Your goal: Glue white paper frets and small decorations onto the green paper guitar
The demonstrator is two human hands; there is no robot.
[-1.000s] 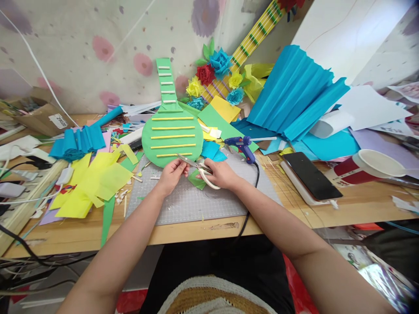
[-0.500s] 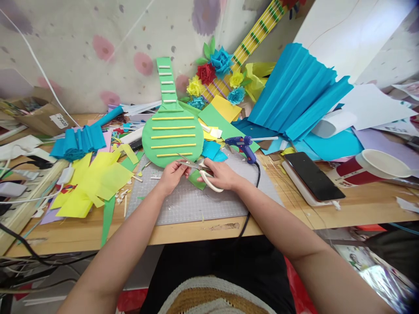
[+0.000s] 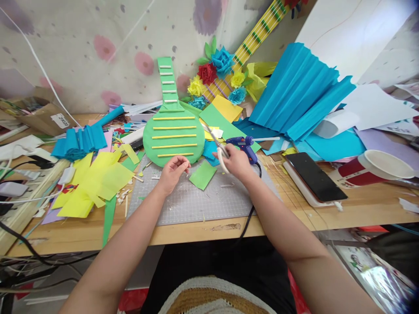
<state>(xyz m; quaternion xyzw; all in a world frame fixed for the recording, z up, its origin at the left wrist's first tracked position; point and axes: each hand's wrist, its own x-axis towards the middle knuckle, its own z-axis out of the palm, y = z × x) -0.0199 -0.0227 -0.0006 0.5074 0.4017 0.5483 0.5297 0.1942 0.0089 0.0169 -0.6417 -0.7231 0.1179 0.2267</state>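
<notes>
Below the paper guitar, the right hand has its grip closed on scissors, the left hand pinches shut, maybe empty, and a green piece lies cut, seemingly unglued.

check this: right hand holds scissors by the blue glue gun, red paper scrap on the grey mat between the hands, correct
The head view shows the paper scrap on the grey mat is green, not red. The rest stands: right hand holding scissors by the blue glue gun, scrap between it and the left hand.
</notes>
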